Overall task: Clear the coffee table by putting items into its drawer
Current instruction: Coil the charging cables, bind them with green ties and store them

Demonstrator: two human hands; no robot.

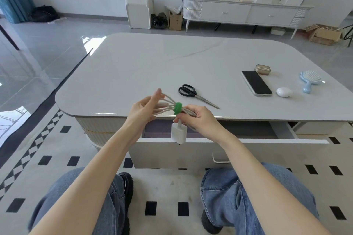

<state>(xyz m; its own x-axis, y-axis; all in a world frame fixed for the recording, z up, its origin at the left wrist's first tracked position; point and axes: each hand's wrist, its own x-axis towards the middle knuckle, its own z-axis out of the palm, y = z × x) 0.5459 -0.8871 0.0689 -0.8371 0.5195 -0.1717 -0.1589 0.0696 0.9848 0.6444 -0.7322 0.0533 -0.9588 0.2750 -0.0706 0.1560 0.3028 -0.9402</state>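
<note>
The charging cable (187, 111) is held in the air just above the near edge of the coffee table (152, 66), over the open drawer (229, 141). It is coiled into loops and cinched by a green tie (178, 108), with its white plug (178, 133) hanging down. The right hand (198, 120) pinches the bundle beside the tie. The left hand (142, 110) is unclenched, its straight fingers spread against the loops. The cable looks light, limp and springy, and the plug is its only real weight, so the tied middle is probably the best place to hold it to keep the coil from flopping open. On the table there is one of each: scissors (193, 94) by the near edge, then towards the right edge a phone (256, 83), a tan case (263, 69), a white oval case (284, 92) and a blue hairbrush (310, 80). That makes five things lying there, with the cable a sixth.
</note>
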